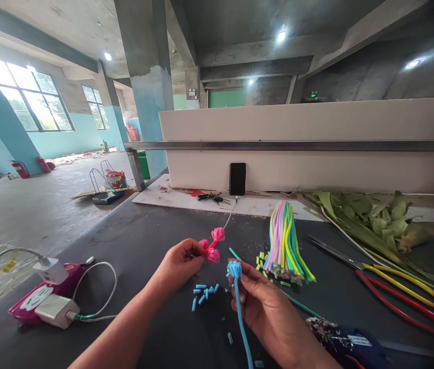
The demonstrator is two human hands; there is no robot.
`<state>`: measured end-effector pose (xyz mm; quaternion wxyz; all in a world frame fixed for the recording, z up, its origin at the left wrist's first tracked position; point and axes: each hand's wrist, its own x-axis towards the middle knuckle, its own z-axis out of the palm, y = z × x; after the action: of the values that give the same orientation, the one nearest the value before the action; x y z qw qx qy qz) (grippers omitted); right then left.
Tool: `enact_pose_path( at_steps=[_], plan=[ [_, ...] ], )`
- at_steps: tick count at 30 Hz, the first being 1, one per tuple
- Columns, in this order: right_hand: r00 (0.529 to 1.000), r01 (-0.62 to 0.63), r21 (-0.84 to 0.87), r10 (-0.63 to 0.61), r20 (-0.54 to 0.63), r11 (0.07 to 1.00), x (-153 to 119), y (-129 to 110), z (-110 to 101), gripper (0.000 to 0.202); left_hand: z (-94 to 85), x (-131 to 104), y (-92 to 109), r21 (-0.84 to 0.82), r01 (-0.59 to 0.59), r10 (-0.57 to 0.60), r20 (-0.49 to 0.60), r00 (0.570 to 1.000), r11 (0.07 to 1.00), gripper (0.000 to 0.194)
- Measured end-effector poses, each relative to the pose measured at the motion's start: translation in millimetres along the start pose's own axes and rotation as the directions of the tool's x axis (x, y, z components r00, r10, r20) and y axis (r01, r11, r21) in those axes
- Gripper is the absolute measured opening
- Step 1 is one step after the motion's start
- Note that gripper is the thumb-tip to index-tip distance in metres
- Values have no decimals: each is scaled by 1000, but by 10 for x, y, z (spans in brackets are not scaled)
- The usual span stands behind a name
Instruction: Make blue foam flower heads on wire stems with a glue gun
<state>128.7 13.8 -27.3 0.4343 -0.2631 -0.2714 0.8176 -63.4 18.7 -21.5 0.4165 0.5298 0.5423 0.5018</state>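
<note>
Between the thumb and fingers of my left hand [182, 260] is a small cluster of pink fuzzy flowers [218, 235], pointing up and right. My right hand [261, 297] pinches a light blue fuzzy stem [241, 318] just below its bunched blue head [234, 269]; the stem hangs down towards me. The two hands are apart, with the flowers and blue head close together but not touching. Short blue cut pieces [201, 297] lie on the dark tabletop between my forearms. A bundle of pink, yellow and green fuzzy stems [288, 241] lies beyond my right hand.
Large scissors [355, 264] with yellow and red handles lie at right, near green leaves [382, 220]. A dark blue tool [355, 343] is at lower right. A black phone [237, 179] leans against the white board. White chargers [57, 310] and cables occupy the left.
</note>
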Motion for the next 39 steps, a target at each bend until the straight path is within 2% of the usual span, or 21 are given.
enact_pose_path(
  at_steps=[8,14,16,19,22,24,25,28,30,31,32,36,39],
  plan=[
    [1000,-8,22,8,-18,1000,10,8,-15,17,-40,72,-92,222,-44,70,-111,991,974,14],
    [1000,-13,19,14,-6,1000,-6,-4,16,16,-72,121,-176,459,-78,165,-154,974,885,5],
    [1000,-11,19,11,-12,1000,-7,-9,28,16,-97,134,-190,476,-83,178,-159,971,875,5],
    [1000,1,11,-1,-7,1000,5,-11,30,16,-159,152,-181,469,-80,199,-210,957,879,15],
    [998,56,-40,-57,-17,998,35,-6,-3,20,-185,134,-106,443,-42,194,-305,932,896,17],
    [992,119,-72,-121,-27,990,58,-6,-30,22,-113,69,-23,402,-21,159,-314,936,916,12],
    [987,154,-85,-156,-28,984,67,-9,-40,23,-40,17,21,373,-17,131,-284,950,928,10],
    [966,252,-131,-258,-32,959,76,-27,-43,25,289,-193,122,265,-16,38,-77,996,964,15],
    [946,312,-180,-322,-29,933,62,-42,-25,26,514,-333,154,184,7,-15,44,999,983,20],
    [937,337,-204,-348,-20,919,50,-48,-14,26,598,-389,161,69,72,-78,97,992,995,20],
    [929,359,-226,-369,-6,906,35,-52,-4,26,657,-429,166,6,103,-103,92,990,995,21],
    [913,402,-280,-404,53,872,-17,-48,19,23,666,-439,184,-80,63,-63,2,998,995,30],
    [916,400,-290,-394,80,869,-32,-33,19,22,605,-358,192,-157,11,-8,20,1000,987,35]
  ],
)
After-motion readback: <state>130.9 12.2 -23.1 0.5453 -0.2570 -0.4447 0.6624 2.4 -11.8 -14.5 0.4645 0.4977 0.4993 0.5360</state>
